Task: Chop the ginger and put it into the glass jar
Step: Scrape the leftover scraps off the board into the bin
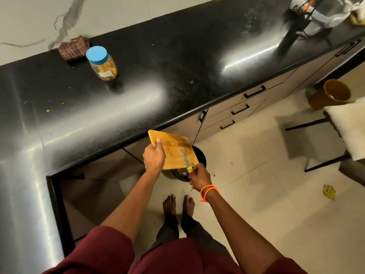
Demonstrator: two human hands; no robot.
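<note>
Cleanup step, by judgement: cutting board (173, 150) gripped tilted in left hand (153, 156), scraped over bin (184, 173) with knife (185, 158) gripped in right hand (198, 177). Jar (101, 63) is capped on surface (177, 62); scraps are next to be cleared.

Dim interior; overhead light, broad white glare streaks on black countertop (177, 62); wide-angle edge bending; mild softness overall.

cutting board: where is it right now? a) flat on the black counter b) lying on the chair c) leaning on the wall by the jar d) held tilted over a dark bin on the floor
d: the left hand grips the cutting board tilted above the dark bin, while the right hand holds the knife against its surface.
</note>
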